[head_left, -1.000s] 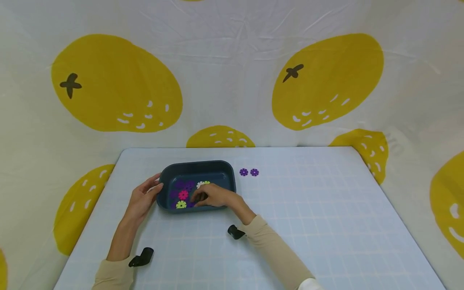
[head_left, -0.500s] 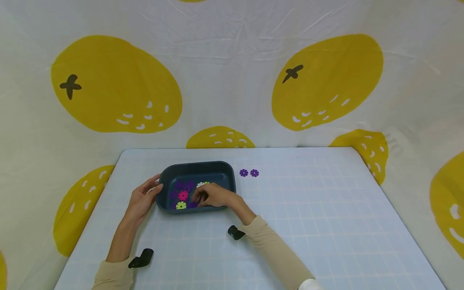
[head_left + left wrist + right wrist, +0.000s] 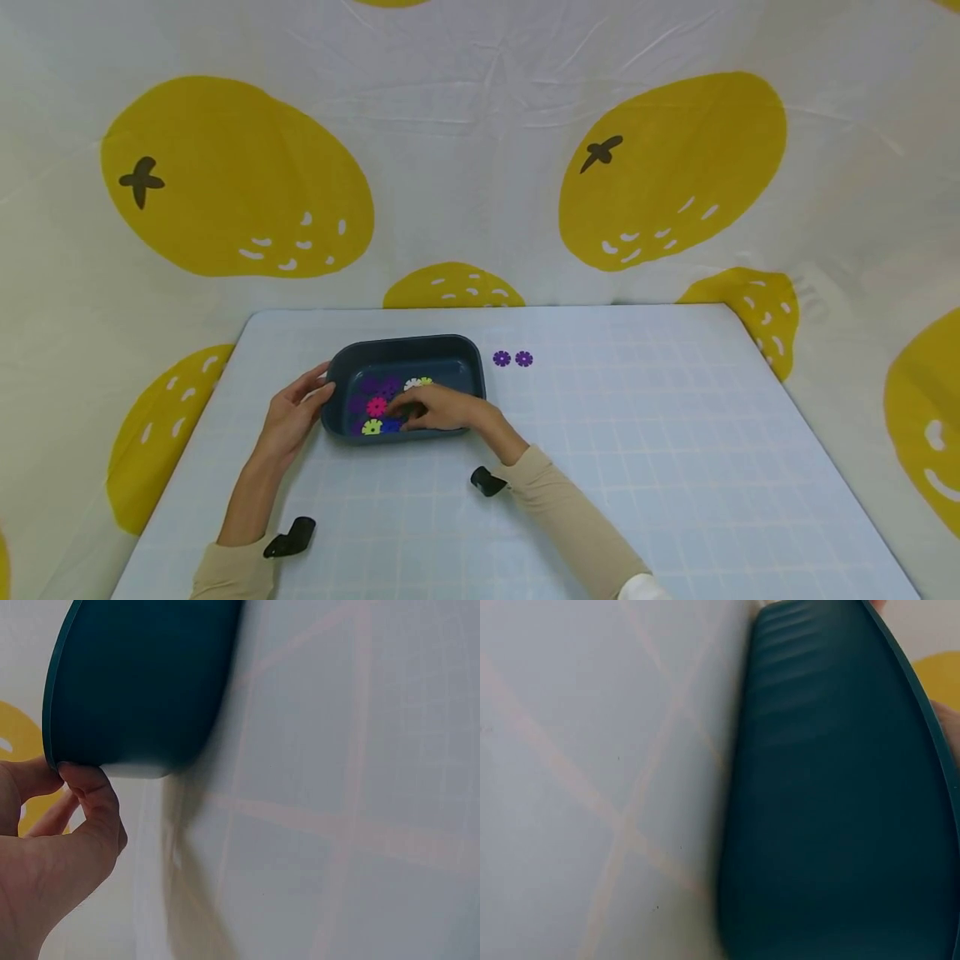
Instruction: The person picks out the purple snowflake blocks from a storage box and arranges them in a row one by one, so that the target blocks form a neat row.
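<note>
A dark blue-green rectangular tray [image 3: 345,354] stands on the table with several flower-shaped discs in it. My left hand [image 3: 291,417] pinches its left end; in the left wrist view the thumb and fingers meet at the rim of the tray [image 3: 142,682]. Inside the tray, my right hand [image 3: 442,407] reaches down with fingers bent and thumb apart from them, its fingertips beside a pink disc [image 3: 377,407]. A yellow-green disc [image 3: 372,427] and a blue disc [image 3: 391,425] lie near the thumb. Purple discs [image 3: 370,384] are on the left, a white disc [image 3: 412,384] behind the hand.
Two purple discs [image 3: 513,358] lie side by side on the checked tabletop [image 3: 637,467], right of the tray. Black wrist devices [image 3: 291,537] sit at both cuffs. Behind the table hangs a pale cloth [image 3: 465,167] printed with yellow fruit.
My right fingers have shifted slightly left toward the pink disc, and the blue disc now shows by the thumb. The left hand keeps its grip on the tray.
</note>
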The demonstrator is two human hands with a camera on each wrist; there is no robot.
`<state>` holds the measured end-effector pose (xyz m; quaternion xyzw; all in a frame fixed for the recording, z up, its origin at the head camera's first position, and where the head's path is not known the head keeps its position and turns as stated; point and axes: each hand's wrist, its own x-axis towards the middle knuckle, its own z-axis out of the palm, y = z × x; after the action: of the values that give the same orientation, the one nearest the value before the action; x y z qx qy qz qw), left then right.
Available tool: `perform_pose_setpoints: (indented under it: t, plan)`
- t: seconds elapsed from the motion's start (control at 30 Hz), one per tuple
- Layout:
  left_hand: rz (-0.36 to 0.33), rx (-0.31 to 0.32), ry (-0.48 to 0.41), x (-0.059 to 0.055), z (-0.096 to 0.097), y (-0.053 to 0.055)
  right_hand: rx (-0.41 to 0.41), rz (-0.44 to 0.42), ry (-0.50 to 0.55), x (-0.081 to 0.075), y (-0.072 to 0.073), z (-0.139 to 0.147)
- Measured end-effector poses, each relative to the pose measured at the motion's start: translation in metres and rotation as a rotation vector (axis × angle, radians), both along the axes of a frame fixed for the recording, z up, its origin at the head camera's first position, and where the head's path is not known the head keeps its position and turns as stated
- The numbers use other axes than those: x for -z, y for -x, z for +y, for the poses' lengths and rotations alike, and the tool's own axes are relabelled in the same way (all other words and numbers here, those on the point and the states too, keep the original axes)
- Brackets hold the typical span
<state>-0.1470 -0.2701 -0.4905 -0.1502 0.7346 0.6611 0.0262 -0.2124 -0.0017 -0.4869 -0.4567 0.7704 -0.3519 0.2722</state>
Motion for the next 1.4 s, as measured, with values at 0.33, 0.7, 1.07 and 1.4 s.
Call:
perform_pose_setpoints:
  t: [0.33, 0.7, 1.07, 1.4]
  plan:
    - [-0.007, 0.013, 0.006, 0.000, -0.001, -0.003, -0.059, 0.004, -0.048, 0.001, 0.000, -0.002]
    - [-0.003, 0.010, -0.008, -0.001, -0.001, -0.002, 0.024, 0.210, -0.051, 0.006, 0.000, -0.013]
    - [-0.001, 0.000, -0.015, 0.000, 0.001, 0.001, 0.105, 0.190, 0.007, -0.002, 0.000, -0.005]
    - [-0.010, 0.006, 0.007, 0.000, 0.001, -0.001, 0.180, 0.329, 0.165, -0.008, 0.002, 0.022]
